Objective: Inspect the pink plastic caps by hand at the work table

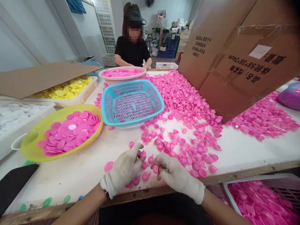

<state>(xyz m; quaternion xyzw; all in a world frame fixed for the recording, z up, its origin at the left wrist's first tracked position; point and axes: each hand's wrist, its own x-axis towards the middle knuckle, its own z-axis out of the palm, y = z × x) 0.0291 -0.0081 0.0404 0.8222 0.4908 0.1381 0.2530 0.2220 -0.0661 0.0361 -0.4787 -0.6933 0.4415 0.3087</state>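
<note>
Nearest to the camera come two forearms (82, 203) of the person, reaching over the wooden edge of a white table (77, 178). At the far left, a dark flat object (17, 184) lies near this edge, and behind it stands a white tray (30, 121) with white pieces. Next to it is a yellow bowl (30, 140), which bears a heap of pink discs (70, 134); farther back, a cardboard sheet (47, 78) partly covers some yellow pieces (67, 90). In the middle, the left hand (125, 168), in a white glove, pinches a small pink cup (142, 154) between thumb and fingers. Beyond it stands a blue basket (131, 122), and behind this a pale pink basin (117, 82), where a co-worker (132, 51) in black is present. Just beside the left hand, the right hand (177, 173), also gloved, pinches a second pink cup (156, 169) with its fingertips. Many loose pink cups (187, 97) spread behind it, up to a large cardboard box (234, 59). At the lower right, a white crate (231, 195) holds more pink pieces.
</note>
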